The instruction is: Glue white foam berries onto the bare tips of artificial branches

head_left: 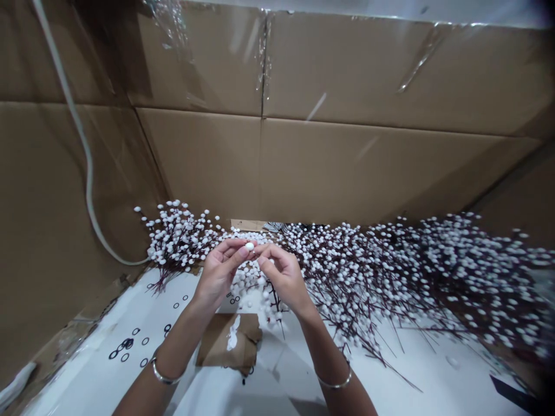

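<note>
Berry (250, 247), white and artificial, sat pinched in the left hand (218, 273); the right hand (285, 278) bunched its fingertips beside it, hold unclear. Berry sprays (359, 271) crowded behind; black rings (127, 344) and torn cardboard (212, 341) littered the white tabletop (82, 384), within cardboard walls (333, 173).

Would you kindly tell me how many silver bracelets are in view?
2: one silver bracelet around the left forearm and another silver bracelet around the right forearm; no others show.

Looks from the head, forward and down, over left hand (218, 273) and right hand (287, 280) to the near white table (156, 312), facing the cardboard wall (329, 167).
</note>
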### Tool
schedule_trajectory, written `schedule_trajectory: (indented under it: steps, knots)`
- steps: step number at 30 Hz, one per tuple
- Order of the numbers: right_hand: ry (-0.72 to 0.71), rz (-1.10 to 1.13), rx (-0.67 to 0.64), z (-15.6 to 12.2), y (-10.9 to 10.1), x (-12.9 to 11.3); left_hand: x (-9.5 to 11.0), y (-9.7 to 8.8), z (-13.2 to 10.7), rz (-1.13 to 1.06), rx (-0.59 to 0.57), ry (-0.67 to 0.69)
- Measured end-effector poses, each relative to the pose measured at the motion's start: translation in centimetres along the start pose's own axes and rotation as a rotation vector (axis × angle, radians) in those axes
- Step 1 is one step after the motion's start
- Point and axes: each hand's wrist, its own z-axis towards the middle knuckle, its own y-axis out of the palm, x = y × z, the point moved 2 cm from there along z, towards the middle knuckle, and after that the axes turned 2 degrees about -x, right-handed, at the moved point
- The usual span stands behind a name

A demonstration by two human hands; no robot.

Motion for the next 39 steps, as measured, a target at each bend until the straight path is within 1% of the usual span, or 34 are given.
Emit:
schedule_trajectory:
  steps: [10, 18, 22, 32, 36, 39]
  knots:
    - [-0.021, -0.041, 0.026, -0.1, 0.1, -0.4, 0.1, 0.1, -0.3, 0.060, -0.008, 0.052]
    - [-0.022, -0.084, 0.035, -0.2, 0.1, -0.6, 0.0, -0.2, -0.2, 0.144, -0.002, 0.069]
    - [-0.034, -0.108, 0.043, -0.4, 0.1, -0.9, -0.1, -0.2, -0.3, 0.134, -0.020, 0.092]
    - [-0.101, -0.219, 0.101, -0.6, 0.5, -1.6, -0.4, 0.1, -0.6, 0.089, -0.036, 0.159]
    - [-0.147, -0.294, 0.089, -0.6, 0.6, -1.8, -0.5, 0.3, -0.8, 0.079, -0.028, 0.183]
    - [-0.173, -0.320, 0.075, -0.6, 0.6, -2.0, -0.5, 0.3, -0.8, 0.114, -0.011, 0.205]
